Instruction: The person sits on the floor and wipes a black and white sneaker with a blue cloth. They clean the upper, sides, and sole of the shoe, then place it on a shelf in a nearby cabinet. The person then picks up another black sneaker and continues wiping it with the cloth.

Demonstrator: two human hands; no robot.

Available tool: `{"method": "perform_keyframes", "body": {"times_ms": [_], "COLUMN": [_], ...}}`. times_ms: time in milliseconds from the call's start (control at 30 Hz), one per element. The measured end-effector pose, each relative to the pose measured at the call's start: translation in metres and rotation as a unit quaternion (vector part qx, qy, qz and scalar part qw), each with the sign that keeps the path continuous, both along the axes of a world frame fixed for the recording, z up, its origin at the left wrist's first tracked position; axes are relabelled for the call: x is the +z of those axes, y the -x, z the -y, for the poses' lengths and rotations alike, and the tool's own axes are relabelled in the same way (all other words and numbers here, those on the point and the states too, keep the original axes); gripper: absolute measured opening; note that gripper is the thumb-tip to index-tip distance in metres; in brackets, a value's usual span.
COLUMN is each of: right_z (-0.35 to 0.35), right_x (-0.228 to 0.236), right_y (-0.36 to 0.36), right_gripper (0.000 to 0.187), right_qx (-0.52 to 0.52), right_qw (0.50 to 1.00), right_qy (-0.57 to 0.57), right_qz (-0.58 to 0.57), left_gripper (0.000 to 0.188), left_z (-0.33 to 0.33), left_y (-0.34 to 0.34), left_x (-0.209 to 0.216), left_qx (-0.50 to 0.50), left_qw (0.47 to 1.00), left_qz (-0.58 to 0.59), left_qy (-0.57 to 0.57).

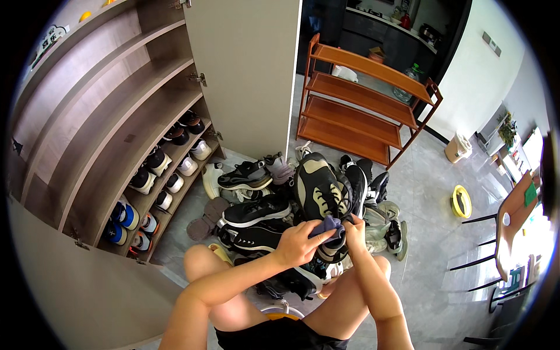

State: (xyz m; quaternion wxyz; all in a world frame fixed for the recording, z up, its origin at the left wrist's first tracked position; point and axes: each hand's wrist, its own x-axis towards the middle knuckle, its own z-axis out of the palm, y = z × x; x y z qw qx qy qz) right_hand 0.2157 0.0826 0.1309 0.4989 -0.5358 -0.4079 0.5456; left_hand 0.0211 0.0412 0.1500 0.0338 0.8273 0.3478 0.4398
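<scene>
While the left hand [300, 242] pinches a soft, crumpled purple-grey cloth [328, 226] between thumb and fingers, the right hand [353, 233] curls closed at the near right edge of a bulky black-and-cream lace-up sneaker [315, 175]; its fingertips are partly hidden, but it appears to grip the collar. The sneaker is raised at the near-middle of a heap of mixed shoes [256, 210], in front of the person's knees, its toe pointing to the far side.

It should handle as a light thing, neither fragile nor slippery: the upper likely gives under the fingers, whereas the thick sole should stay stiff. The collar or heel looks the best place to take hold, leaving the toe and sides free; the laces would probably shift if pulled. The cloth should fold easily around a fingertip.

In looks, the sneaker has a broad rounded toe, a dark upper with pale cream panels, and light lacing near the hands. Its heel is covered by the fingers and cloth.

The heap lies on a glossy grey tiled floor [426, 245], between a taupe wooden shoe cabinet [131, 131] on the left and a reddish-brown slatless rack [350, 118] on the far side.
</scene>
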Motion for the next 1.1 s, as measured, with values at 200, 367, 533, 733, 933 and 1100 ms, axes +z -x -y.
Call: {"method": "perform_keyframes", "body": {"times_ms": [200, 367, 533, 733, 933, 1100], "right_z": [0.005, 0.001, -0.007, -0.004, -0.002, -0.01], "right_x": [0.003, -0.009, -0.017, -0.014, -0.001, -0.014], "right_y": [0.003, 0.004, -0.011, -0.009, 0.004, -0.003], "right_gripper": [0.015, 0.015, 0.014, 0.011, 0.017, 0.017], "right_qx": [0.044, 0.041, -0.029, -0.051, 0.031, -0.033], "right_qw": [0.998, 0.999, 0.997, 0.983, 0.993, 0.993], "right_qy": [-0.007, 0.013, 0.043, 0.11, 0.116, 0.108], "right_qz": [0.045, 0.002, -0.056, -0.138, -0.006, -0.018], "left_gripper": [0.044, 0.044, 0.051, 0.048, 0.042, 0.051], "left_z": [-0.071, -0.069, -0.005, -0.024, -0.072, -0.025], "left_y": [0.06, 0.055, 0.005, 0.017, 0.046, 0.003], "left_x": [-0.005, -0.015, -0.006, -0.003, -0.021, -0.018], "left_qx": [0.21, 0.207, 0.026, 0.024, 0.202, 0.083], "left_qw": [0.976, 0.977, 0.999, 0.999, 0.979, 0.995], "left_qz": [-0.035, -0.004, 0.027, -0.013, -0.01, -0.003], "left_qy": [-0.045, -0.047, 0.012, -0.024, 0.013, 0.053]}}
